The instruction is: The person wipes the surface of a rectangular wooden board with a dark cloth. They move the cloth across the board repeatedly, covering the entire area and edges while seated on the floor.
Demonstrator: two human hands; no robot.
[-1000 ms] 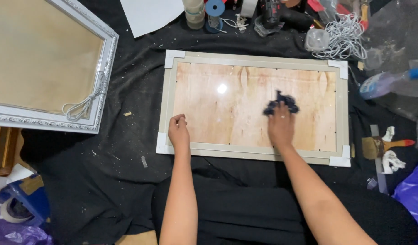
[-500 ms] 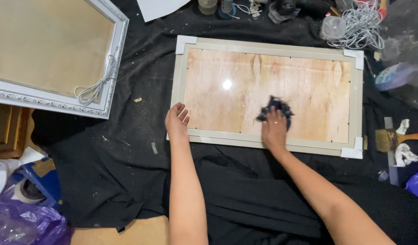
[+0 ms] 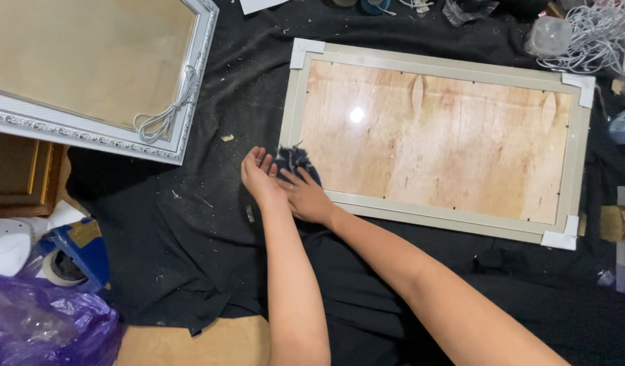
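A dark blue rag [image 3: 297,161] sits at the lower-left corner of a beige picture frame [image 3: 434,71] on black cloth [image 3: 190,224], pressed under the right hand's [image 3: 305,196] flattened fingers, with the left hand [image 3: 259,175] cupped open just beside.

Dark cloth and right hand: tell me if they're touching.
Touching. The head view shows the right hand pressing on the dark cloth at the frame's lower left corner.

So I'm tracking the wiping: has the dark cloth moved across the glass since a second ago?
Yes: the dark cloth went from the frame's right-centre to its lower-left corner.
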